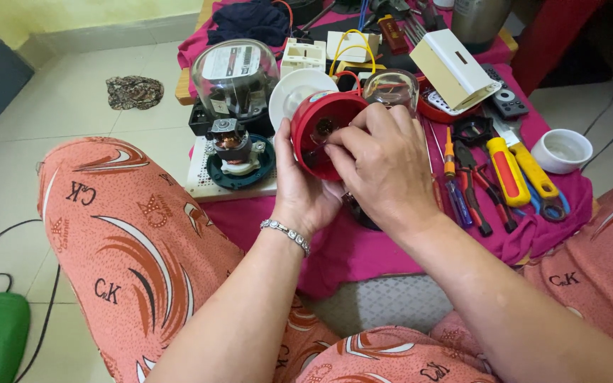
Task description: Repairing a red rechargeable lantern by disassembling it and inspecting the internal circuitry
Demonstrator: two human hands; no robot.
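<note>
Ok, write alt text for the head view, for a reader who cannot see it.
Seated at a low table, a person's left hand cradles a red round housing while the right hand reaches its fingers inside. Screwdrivers and pliers lie right on a pink cloth; a small motor sits left.

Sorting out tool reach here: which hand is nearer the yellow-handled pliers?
Right. The right hand, on the red housing, lies just left of the yellow-handled pliers; the left hand cups the housing's far side.

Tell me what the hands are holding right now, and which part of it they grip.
The left hand cradles a red round housing by its outer wall from beneath. The right hand rests its fingers on the open rim, reaching inside.
</note>
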